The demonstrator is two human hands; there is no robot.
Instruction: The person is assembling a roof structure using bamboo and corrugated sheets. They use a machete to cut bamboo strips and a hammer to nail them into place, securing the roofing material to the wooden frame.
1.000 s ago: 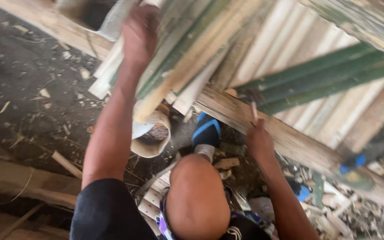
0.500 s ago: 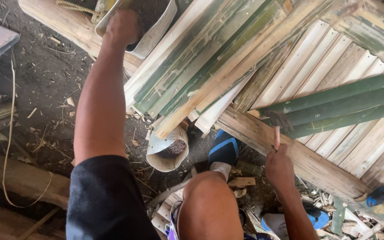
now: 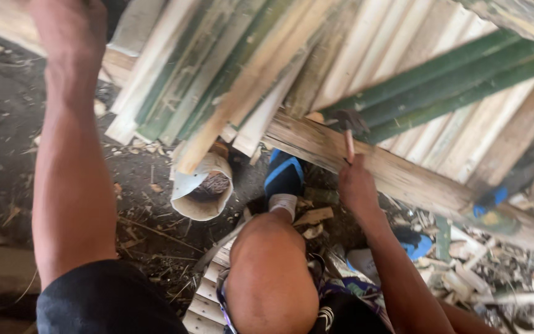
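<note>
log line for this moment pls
left hand: raised near bamboo slats | right hand: holds hatchet against log

A single head-worn camera looks steeply down from above the person's bent knee [image 3: 271, 278]. It sits close, facing forward over the wooden beam [image 3: 403, 176], with bamboo slats [image 3: 242, 68] beyond the beam and dirt ground [image 3: 1, 111] to its left.

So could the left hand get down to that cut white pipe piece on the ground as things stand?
Probably yes. The left hand is raised at the bamboo slats, well above the white pipe piece. Slat ends overhang the pipe's top, but its left side and the dirt beside it look open.
</note>
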